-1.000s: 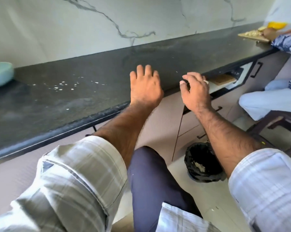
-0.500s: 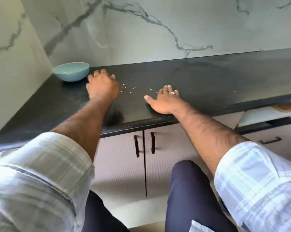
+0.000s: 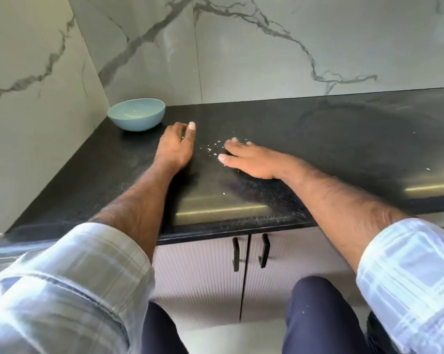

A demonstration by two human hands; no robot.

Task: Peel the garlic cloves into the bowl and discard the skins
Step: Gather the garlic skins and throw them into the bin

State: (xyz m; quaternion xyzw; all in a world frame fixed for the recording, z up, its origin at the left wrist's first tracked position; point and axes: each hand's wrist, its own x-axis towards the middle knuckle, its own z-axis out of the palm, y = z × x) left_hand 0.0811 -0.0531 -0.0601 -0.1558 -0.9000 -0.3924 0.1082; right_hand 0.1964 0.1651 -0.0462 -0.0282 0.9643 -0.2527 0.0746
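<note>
A pale blue bowl (image 3: pixel 136 114) stands in the back left corner of the black counter (image 3: pixel 318 139); what it holds is hard to make out. Small white bits of garlic skin (image 3: pixel 212 147) lie scattered on the counter between my hands. My left hand (image 3: pixel 176 145) rests on the counter just right of the bowl, fingers stretched forward, holding nothing. My right hand (image 3: pixel 249 160) lies flat, palm down, fingers pointing left and touching the edge of the scattered skins. No whole garlic clove shows.
Marble walls rise behind and to the left of the counter. Below the counter's front edge are cabinet doors with two black handles (image 3: pixel 251 252). A lone white fleck (image 3: pixel 427 169) lies far right on the counter.
My view swung left from the bin and open drawer back to the bowl corner. Both hands came to the counter; the right hand has slid forward and left onto the skin bits.
</note>
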